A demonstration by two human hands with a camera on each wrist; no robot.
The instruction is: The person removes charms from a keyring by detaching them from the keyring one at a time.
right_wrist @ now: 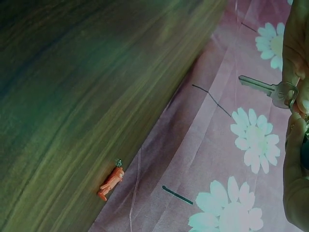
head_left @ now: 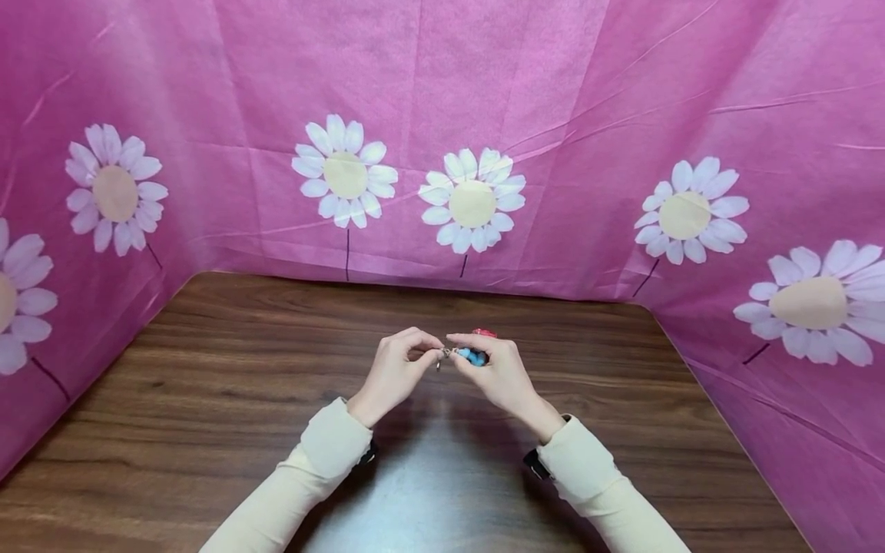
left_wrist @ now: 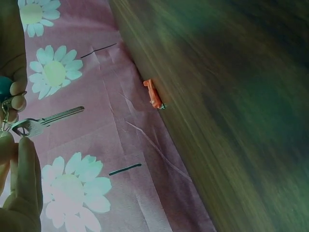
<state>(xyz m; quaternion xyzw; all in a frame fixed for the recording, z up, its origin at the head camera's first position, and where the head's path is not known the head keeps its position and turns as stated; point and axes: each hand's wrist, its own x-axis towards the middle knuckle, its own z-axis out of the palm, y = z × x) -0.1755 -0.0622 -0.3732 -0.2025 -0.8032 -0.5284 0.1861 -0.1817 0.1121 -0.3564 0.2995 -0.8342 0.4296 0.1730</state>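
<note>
Both hands meet above the table in the head view. My left hand [head_left: 394,376] pinches a small metal ring from which a silver key [left_wrist: 48,121] sticks out; in the right wrist view the same key [right_wrist: 265,89] shows its round head close to the fingertips. My right hand [head_left: 501,376] holds a blue keychain charm [head_left: 473,356] by its metal chain end, fingers partly covering it. Chain and ring come together between the two hands' fingertips. Whether the ring is spread apart is too small to tell.
An orange-red figure keychain [left_wrist: 153,94] with a metal end lies on the brown wooden table [head_left: 242,369], beyond the right hand, partly hidden by it in the head view. A pink cloth [head_left: 553,92] with white daisies stands around the table's back and sides.
</note>
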